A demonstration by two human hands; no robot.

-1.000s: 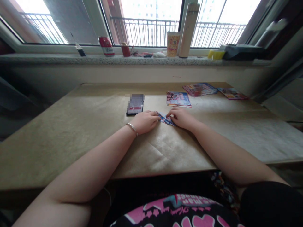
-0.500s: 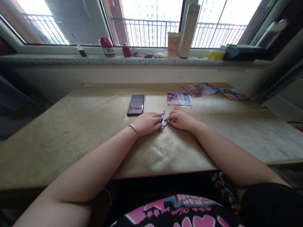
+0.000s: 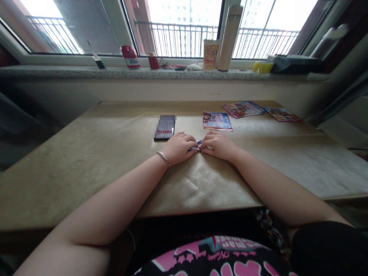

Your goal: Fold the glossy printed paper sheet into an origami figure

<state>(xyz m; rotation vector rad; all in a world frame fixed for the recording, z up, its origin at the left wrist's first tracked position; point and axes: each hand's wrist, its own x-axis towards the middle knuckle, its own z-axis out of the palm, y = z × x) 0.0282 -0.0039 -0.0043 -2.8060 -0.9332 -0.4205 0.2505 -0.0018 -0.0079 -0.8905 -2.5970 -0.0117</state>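
Note:
A small folded piece of colourful printed paper (image 3: pixel 197 145) lies on the brown paper-covered table (image 3: pixel 86 153), mostly hidden between my hands. My left hand (image 3: pixel 179 147), with a bangle at the wrist, has its fingers curled down onto the paper's left side. My right hand (image 3: pixel 219 145) presses its bent fingers on the paper's right side. The fingertips of both hands meet over the paper, low against the table.
A phone (image 3: pixel 165 128) lies just beyond my left hand. Three printed sheets (image 3: pixel 217 120) (image 3: pixel 243 109) (image 3: pixel 282 114) lie further back on the right. The windowsill holds a red can (image 3: pixel 130 56), a printed cup (image 3: pixel 211 53), a tall beige cylinder (image 3: pixel 229 36) and other small items.
The paper was spread flat between my hands, then stood on edge, and is now pressed down smaller under both sets of fingertips. My hands have drawn closer together.

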